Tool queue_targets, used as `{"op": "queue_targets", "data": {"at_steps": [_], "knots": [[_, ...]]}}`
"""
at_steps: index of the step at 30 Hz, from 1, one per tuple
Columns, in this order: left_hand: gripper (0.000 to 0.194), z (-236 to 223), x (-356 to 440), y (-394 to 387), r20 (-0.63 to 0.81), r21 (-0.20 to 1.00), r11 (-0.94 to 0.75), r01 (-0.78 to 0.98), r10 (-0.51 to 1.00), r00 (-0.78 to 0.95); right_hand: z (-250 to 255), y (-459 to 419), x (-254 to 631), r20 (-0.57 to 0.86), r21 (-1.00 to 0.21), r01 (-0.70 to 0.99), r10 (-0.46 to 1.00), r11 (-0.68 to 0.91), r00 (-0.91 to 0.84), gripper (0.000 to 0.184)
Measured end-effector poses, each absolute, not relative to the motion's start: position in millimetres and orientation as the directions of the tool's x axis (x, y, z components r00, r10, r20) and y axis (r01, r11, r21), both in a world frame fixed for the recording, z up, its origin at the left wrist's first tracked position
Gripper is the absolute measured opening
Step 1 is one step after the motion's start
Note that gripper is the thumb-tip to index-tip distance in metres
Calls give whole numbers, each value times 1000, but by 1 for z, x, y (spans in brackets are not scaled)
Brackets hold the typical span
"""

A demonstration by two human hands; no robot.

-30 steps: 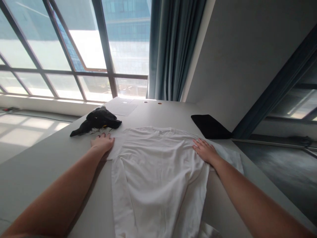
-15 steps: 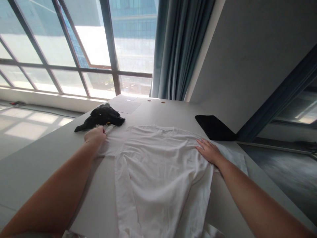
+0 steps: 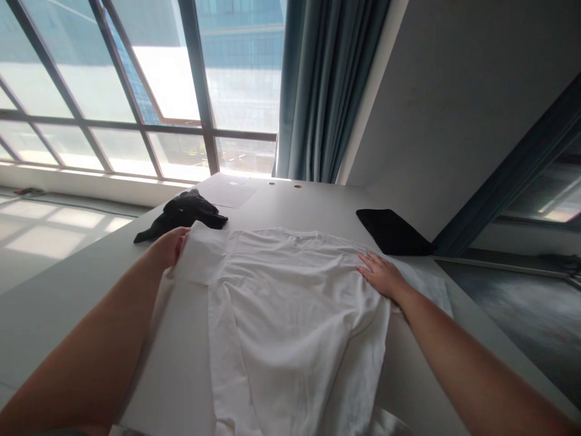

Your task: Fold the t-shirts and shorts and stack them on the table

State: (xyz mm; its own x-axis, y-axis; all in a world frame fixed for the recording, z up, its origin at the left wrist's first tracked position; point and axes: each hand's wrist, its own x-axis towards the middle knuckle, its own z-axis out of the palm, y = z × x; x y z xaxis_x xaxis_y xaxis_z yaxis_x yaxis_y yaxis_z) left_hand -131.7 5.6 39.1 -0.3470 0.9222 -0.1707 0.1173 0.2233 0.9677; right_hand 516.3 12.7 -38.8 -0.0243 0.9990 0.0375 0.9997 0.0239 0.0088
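Observation:
A white T-shirt point(image 3: 290, 309) lies spread on the white table point(image 3: 167, 357), its collar toward the far side and its body creased. My left hand point(image 3: 175, 247) is closed on the edge of the left sleeve, which it lifts a little off the table. My right hand point(image 3: 381, 275) rests flat on the shirt near the right shoulder, fingers stretched out. Past the left hand lies a crumpled black cloth item point(image 3: 184, 212), partly behind the raised sleeve. The shirt's lower end runs out of view at the bottom.
A flat black folded piece point(image 3: 393, 232) lies at the table's right edge. Sheets of paper point(image 3: 231, 192) and two round cable holes are at the far end. Beyond stand a window wall point(image 3: 240, 72), a blue-grey curtain point(image 3: 329, 91) and a grey wall point(image 3: 458, 109).
My left hand has drawn slightly toward the left and lifted the sleeve's edge, which now stands up and looks smoother. The right hand has stayed in place on the shirt.

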Motion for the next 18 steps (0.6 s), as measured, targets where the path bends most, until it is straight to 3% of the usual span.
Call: {"op": "queue_targets", "data": {"at_steps": [4, 7, 11, 15, 18], "knots": [[22, 43, -146, -2, -361, 932, 352, -80, 893, -269, -42, 15, 518, 34, 20, 1000, 999, 19, -19, 70], [29, 42, -157, -8, -427, 865, 494, 92, 820, -382, -42, 15, 517, 21, 24, 1000, 1000, 14, -15, 70], [43, 44, -157, -12, -337, 806, 481, 345, 852, -401, -41, 14, 516, 37, 23, 1000, 999, 18, -19, 70], [69, 50, -141, -14, -149, 870, 276, 409, 937, -315, -39, 13, 515, 45, 20, 999, 998, 32, -33, 69], [76, 52, -126, -13, -32, 898, 143, 417, 964, -262, -37, 11, 514, 32, 17, 999, 999, 27, -28, 69]]}}
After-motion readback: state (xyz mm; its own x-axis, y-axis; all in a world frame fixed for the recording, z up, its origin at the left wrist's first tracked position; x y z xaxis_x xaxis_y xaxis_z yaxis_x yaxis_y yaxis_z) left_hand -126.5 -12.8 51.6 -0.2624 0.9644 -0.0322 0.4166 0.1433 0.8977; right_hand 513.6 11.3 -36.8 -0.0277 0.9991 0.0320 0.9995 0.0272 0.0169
